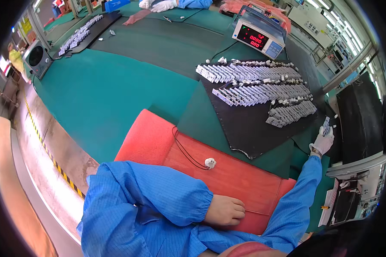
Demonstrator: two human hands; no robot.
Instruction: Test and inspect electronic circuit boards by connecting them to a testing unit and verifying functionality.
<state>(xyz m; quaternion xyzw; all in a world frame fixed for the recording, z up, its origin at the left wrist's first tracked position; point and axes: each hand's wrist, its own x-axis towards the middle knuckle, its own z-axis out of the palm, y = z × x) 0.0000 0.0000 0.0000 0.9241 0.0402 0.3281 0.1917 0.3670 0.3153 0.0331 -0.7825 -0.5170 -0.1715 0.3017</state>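
Two arms in sleeves of blue checked cloth, seen from the head view. Left forearm lies across the body, elbow out to the left. Bare left hand (pixel 226 210) rests palm down on a flat red board (pixel 231 189), fingers side by side and loosely bent; underside hidden, cannot tell whether they close on anything. Right arm reaches far out to the right, nearly straight. White-gloved right hand (pixel 322 141) pinches a slim pale-grey oblong part (pixel 326 124) between thumb and fingers, one end jutting beyond the glove.

Ahead of the left hand, on the red board: a small white plastic connector (pixel 210 163) with a looped thin black cable (pixel 185 150). Red foam sheet (pixel 145 133) at the board's left end. Beyond, a black sheet with a ragged near corner (pixel 248 132) carries three slanting rows of slim silvery modules (pixel 261 94), between the left hand and a grey box-shaped meter with red digits (pixel 257 36). Rows sit left of the right hand, apart from it. Green mat (pixel 111 92) spreads leftward to a dark square fan (pixel 37 58). At the far edge, a co-worker's white-gloved hands (pixel 164 6).
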